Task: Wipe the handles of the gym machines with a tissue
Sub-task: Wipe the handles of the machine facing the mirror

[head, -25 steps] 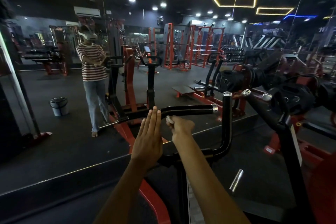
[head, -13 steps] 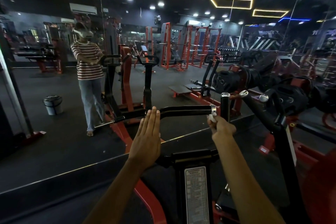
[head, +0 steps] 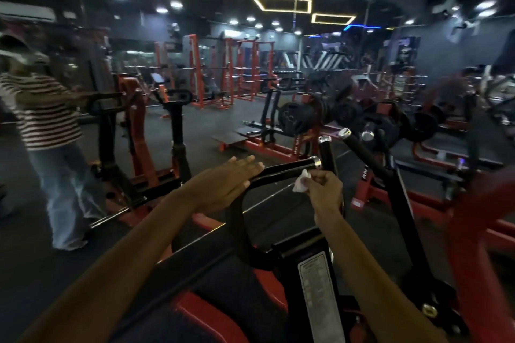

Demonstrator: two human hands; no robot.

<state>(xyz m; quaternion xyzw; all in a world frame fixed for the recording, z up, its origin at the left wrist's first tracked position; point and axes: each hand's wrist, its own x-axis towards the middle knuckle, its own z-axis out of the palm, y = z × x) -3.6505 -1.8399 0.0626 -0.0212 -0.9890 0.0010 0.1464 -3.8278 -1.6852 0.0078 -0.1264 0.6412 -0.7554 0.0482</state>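
A black horizontal handle (head: pixel 289 168) with a chrome end cap juts right from the machine in front of me. My left hand (head: pixel 223 186) lies flat with straight fingers on the handle's left part. My right hand (head: pixel 324 189) pinches a crumpled white tissue (head: pixel 301 184) just below the handle's right end, close to the cap. An upright black handle (head: pixel 326 153) with a chrome cap stands right behind my right hand. A second angled black handle (head: pixel 362 153) rises further right.
The machine's red frame (head: pixel 473 245) and a black post with a label plate (head: pixel 317 295) stand below my arms. A wall mirror ahead reflects a person in a striped shirt (head: pixel 41 111). Weight plates (head: pixel 295 117) and red racks fill the back.
The view swung right and tilted. My right hand slid the tissue along the handle to its capped end, then dropped just below it. My left hand tilted to lie across the handle.
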